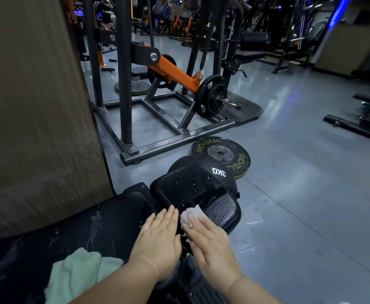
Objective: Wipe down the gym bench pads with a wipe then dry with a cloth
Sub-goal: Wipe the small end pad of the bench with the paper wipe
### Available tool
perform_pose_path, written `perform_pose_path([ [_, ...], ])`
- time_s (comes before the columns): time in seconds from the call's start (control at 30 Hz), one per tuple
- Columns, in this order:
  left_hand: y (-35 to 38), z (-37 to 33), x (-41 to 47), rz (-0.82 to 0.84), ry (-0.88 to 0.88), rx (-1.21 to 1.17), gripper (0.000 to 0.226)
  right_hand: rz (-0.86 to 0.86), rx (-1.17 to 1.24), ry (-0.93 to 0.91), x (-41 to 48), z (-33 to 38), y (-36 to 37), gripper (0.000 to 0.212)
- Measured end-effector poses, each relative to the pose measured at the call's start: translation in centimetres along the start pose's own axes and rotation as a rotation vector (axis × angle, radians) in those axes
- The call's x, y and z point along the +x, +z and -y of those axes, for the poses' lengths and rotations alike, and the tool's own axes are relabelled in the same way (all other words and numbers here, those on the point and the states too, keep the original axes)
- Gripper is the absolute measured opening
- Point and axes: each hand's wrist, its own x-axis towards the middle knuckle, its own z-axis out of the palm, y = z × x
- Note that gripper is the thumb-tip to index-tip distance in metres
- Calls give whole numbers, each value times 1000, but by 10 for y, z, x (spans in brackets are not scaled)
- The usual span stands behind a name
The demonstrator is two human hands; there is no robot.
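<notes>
A black bench pad lies before me, wet with drops and streaks. My right hand presses a crumpled white wipe onto its near edge with straight fingers. Beside it, my left hand lies flat on the pad's near left part, fingers straight. A pale green cloth sits bunched on the larger black pad at the lower left, apart from both hands.
A brown padded upright fills the left. A black ball marked 3KG sits just behind the pad, a Rogue weight plate on the grey floor beyond. A black and orange rack frame stands ahead.
</notes>
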Motion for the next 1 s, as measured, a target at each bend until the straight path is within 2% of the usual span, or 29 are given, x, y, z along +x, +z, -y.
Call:
perform_pose_path([
  [0.13,0,-1,1,-18,-1,12,94,-25,-93,-18,22,-25,-18,37],
  [0.2,1,-1,2,-20,-2,26,93,-46,-138,124,41,-43,-27,38],
  [0.27,-1,-2,1,-19,-7,27,90,8,-101,297,56,-55,-35,39],
  [0.37,-3,-2,-1,-12,-20,32,67,-11,-73,381,58,-50,-35,37],
  [0.43,-4,-2,-1,-3,-24,36,63,-18,-55,322,47,-29,-31,36],
  [0.6,-2,-2,-1,15,-11,38,92,63,32,29,11,14,-11,43],
  [0.7,-4,-3,-2,3,-21,30,85,98,26,-24,15,1,-15,40],
  [0.8,-9,-4,-4,3,-32,14,61,55,-14,118,37,-32,-26,41],
  [0.9,-10,-4,-5,-8,-26,-2,61,50,-23,341,63,-58,-36,37],
  [1.0,-9,-3,-5,-13,-19,-8,61,37,-45,425,70,-53,-35,37],
])
